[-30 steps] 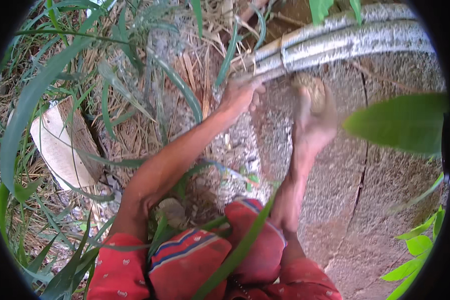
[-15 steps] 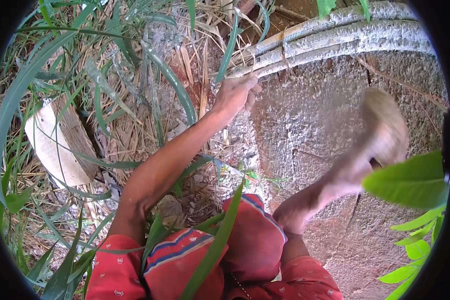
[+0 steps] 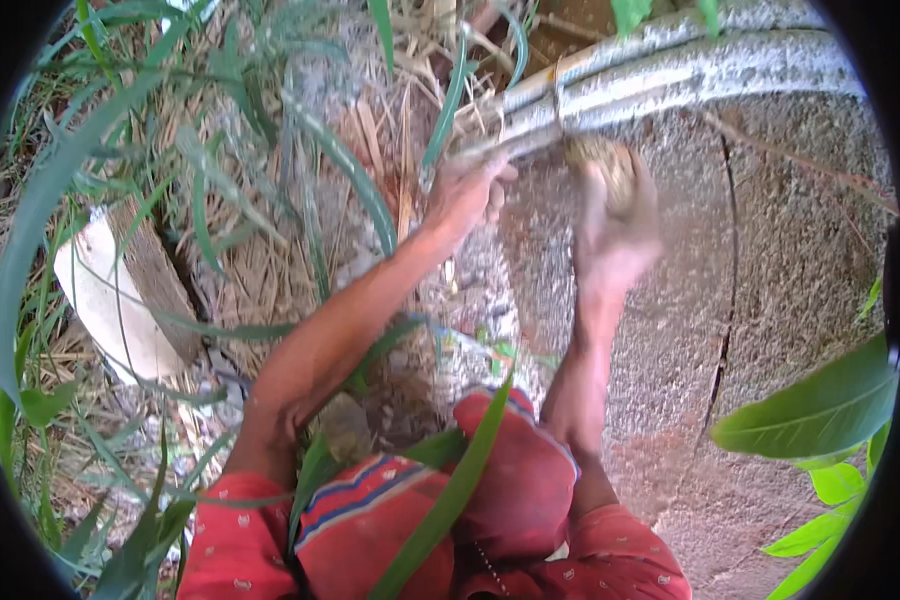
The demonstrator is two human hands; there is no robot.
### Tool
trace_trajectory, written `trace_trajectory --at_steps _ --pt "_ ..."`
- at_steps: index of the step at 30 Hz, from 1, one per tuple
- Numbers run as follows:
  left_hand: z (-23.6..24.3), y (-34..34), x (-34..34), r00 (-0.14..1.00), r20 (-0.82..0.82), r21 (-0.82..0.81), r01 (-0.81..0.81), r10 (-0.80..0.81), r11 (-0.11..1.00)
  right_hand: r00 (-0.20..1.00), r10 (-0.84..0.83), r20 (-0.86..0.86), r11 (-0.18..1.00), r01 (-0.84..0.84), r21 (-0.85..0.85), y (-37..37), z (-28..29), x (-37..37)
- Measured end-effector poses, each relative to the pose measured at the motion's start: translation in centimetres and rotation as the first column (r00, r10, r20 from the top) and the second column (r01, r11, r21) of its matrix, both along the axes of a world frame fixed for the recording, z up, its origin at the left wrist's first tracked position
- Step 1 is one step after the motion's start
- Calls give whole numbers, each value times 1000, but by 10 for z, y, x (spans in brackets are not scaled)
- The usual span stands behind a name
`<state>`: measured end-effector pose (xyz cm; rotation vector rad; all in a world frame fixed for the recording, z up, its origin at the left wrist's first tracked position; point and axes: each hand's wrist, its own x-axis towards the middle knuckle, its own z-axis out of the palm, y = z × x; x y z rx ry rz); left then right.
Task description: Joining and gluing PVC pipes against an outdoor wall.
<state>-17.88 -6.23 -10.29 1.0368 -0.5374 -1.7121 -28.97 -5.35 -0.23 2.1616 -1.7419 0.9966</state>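
My left hand is closed, fingers curled, at the left end of a bundle of pale, white-crusted pipes. What it pinches, if anything, is hidden. My right hand is wrapped round a rough, yellow-brown stone-like lump and is smeared by motion. The lump's far end is right at the lower edge of the pipes, close to a thin tie that goes round them; whether they touch I cannot tell.
A rough concrete slab with a long crack lies under my right arm. Dry straw and long green blades cover the left side, around a white-faced block. Broad leaves hang in at the right.
My right hand has swung left and away from me with the lump, from over the slab to the pipes. The left hand has barely moved. The view has shifted slightly.
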Motion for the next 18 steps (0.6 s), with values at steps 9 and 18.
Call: trace_trajectory --at_steps 9,18 --pt "18 -10 -17 992 -2 -109 -124 124 986 995 35 89 999 -38 31 -2 0 7" --pt "33 -28 -27 627 746 -437 205 226 876 967 -67 246 805 -93 586 119 -46 -47"
